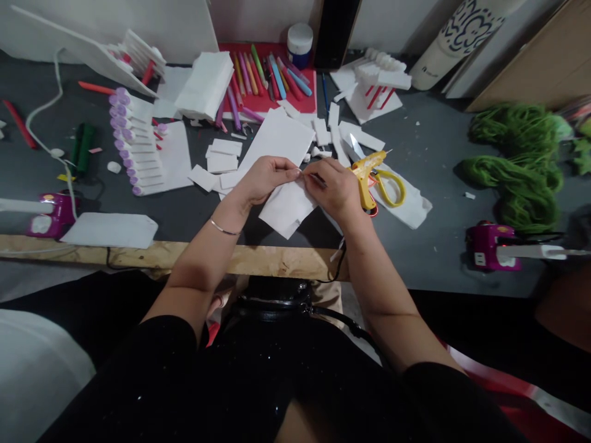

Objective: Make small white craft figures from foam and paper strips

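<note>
My left hand (272,178) and my right hand (335,184) meet over the middle of the desk. Their thumbs and fingertips pinch together around something too small to make out. Beneath them lies a piece of white paper (287,214). A larger white sheet (281,143) extends behind my left hand. Close to my right hand are a yellow glue gun (364,175) and scissors with yellow handles (392,189). Cut white foam pieces (222,161) lie left of the sheet, with more scraps (322,131) just behind my fingers.
Markers (263,77) lie on a red sheet beside a lidded jar (300,44). A small white model with purple discs (133,141) stands left, another model (381,83) at the back right. Green yarn (521,166) and a purple glue gun (494,246) are on the right. People sit on both sides.
</note>
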`<state>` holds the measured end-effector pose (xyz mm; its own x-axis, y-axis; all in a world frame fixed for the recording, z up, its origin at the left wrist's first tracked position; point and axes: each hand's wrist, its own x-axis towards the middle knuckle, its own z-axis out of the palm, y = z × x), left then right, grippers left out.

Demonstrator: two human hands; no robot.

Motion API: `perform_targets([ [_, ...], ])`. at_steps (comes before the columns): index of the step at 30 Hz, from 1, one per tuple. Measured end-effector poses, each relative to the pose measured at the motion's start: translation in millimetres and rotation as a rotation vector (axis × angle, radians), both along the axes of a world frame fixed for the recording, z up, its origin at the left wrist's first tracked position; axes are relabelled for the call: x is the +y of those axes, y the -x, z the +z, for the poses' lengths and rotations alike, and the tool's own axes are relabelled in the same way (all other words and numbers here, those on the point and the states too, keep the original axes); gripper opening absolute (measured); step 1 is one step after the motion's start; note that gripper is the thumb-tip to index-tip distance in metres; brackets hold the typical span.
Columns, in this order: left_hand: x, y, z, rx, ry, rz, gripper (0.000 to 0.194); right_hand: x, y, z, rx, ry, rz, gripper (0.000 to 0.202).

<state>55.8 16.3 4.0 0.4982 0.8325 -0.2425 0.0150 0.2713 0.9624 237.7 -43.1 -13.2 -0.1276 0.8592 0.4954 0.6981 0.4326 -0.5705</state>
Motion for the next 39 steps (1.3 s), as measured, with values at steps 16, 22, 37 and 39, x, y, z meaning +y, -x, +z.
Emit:
perform_targets([
  [16, 0.0, 0.7, -1.5, 0.058, -0.133, 0.053, 0.019, 2.9, -1.4, -5.5, 0.025, -0.038, 0.014, 0.011],
  [22, -1.4, -0.1, 2.8, 0.08, -0.042, 0.043, 0.018, 0.5, -1.5, -4.5, -0.024, -0.051, 0.02, 0.018],
  [37, -1.2, 1.8, 3.4, 0.176, -0.3, 0.068, 0.013, 0.2, -1.5, 4.5, 0.322, 0.131, 0.029, 0.028],
  [39, -2.1, 1.3, 1.8, 0.18, -0.388, 0.048, 0.014, 0.6, -1.7, 5.9, 0.491, 0.258, 0.007, 0.038],
])
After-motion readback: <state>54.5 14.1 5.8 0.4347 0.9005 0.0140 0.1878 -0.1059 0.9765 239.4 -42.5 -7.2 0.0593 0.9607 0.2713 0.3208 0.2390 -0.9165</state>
